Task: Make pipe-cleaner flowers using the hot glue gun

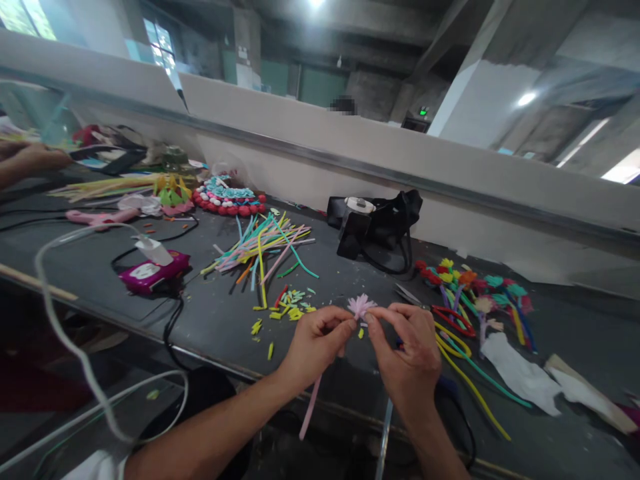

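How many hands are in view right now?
3: left hand and right hand pinching the pink flower at centre; another person's hand at the far left edge. Others may be hidden.

Flat, soft light lies over the grey table (210, 320) around the black bag (380, 223), with hardly a shadow beneath it. Above the bag the hall goes dim, and a ceiling lamp (316, 3) burns out to white. Up and right of the bag a second lamp (526, 99) glares. Far up left, the windows (160, 40) wash pale. The white partition (280, 133) behind the bag bows under the wide lens. Just below the bag the pink flower (361, 305) is crisp; down left, the white cable (67, 337) smears soft. There's a pixelated patch (343, 105) above the bag.
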A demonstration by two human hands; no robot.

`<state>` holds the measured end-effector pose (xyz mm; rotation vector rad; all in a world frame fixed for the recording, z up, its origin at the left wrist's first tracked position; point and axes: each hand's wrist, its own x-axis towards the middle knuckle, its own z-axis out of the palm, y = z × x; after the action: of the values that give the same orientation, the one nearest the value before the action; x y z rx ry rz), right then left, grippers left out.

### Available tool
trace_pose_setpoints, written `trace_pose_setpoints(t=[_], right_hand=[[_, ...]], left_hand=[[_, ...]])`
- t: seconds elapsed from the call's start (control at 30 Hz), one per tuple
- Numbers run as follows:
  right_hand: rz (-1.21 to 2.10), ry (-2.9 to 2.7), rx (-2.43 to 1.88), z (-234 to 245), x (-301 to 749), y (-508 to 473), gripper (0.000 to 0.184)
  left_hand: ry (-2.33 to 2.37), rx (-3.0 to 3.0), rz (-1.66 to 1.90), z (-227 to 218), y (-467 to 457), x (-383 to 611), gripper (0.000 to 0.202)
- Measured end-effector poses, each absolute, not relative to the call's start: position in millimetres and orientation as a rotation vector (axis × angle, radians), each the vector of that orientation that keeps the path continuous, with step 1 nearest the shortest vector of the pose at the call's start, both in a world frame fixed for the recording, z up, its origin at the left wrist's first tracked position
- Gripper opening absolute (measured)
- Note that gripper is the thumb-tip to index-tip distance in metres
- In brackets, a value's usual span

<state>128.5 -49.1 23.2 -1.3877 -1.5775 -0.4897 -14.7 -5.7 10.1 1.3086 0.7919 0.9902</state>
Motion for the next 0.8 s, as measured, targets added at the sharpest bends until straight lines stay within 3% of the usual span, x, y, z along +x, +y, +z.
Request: trace_pose_setpoints(t=[0.33,0.8], right_hand=[[-0.533,-1.545,-1.340,31.1,131.5,-55.1,0.017],[-0.514,-1.368,-1.208,49.5,140.7,-87.0,0.010]], left_hand=[[0.752,1.185,0.951,8.9,-7.1,-10.2,0.029],[0.532,0.761,0.908,18.1,-36.1,7.1,0.025]])
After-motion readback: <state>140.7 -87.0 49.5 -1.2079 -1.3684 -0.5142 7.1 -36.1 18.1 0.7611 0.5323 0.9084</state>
